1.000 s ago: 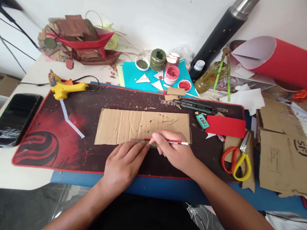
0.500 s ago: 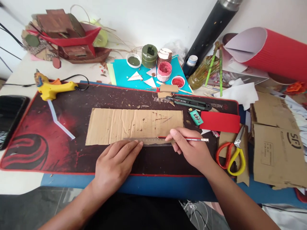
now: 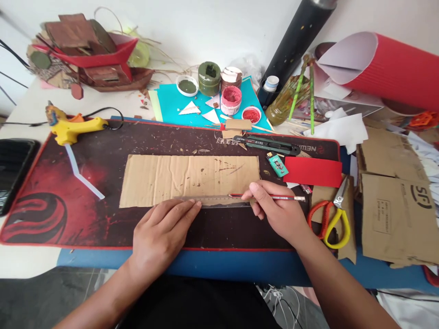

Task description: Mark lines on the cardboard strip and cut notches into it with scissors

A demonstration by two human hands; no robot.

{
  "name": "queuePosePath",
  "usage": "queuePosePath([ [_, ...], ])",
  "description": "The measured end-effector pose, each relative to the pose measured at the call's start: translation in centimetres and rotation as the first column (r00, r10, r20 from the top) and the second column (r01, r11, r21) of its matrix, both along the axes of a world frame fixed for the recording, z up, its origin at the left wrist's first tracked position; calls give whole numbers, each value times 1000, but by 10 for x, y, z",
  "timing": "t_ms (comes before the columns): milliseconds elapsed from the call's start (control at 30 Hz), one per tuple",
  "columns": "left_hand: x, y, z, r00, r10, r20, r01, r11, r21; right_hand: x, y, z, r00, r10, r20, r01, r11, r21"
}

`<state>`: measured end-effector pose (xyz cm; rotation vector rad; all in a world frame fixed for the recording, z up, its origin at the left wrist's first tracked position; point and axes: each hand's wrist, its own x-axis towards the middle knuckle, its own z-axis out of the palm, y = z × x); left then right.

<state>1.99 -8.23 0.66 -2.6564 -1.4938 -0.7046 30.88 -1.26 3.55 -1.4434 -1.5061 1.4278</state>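
A strip of corrugated cardboard [image 3: 185,176], stained with brown marks, lies flat on the dark mat. Along its near edge rests a clear plastic ruler [image 3: 219,201]. The fingers of my left hand [image 3: 163,235] are together and press the ruler's left part down. My right hand [image 3: 276,210] is closed around a red striped pencil [image 3: 290,198], held almost level, its tip pointing left at the ruler's upper edge. Whether the tip touches the cardboard, I cannot tell. Part of the ruler is hidden by my fingers.
Behind the cardboard lie a utility knife [image 3: 265,145], a green lighter [image 3: 277,165] and red card [image 3: 313,172]. Scissors [image 3: 334,214] lie right, a yellow glue gun [image 3: 75,130] left. Paint jars [image 3: 209,82] and a model boat [image 3: 92,59] stand at the back.
My right hand has slid slightly right along the ruler with the pencil. My left hand keeps its place on the ruler. The whole view has shifted a little.
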Motion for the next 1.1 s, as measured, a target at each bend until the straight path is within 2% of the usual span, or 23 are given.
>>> queuePosePath([
  [833,1,1,-1,1000,2,-4,-2,1000,25,-1,-7,-1,997,-53,-60,50,998,-38],
  [1100,3,6,3,999,-17,-44,20,998,63,-7,-5,1,946,-227,-232,241,970,35],
])
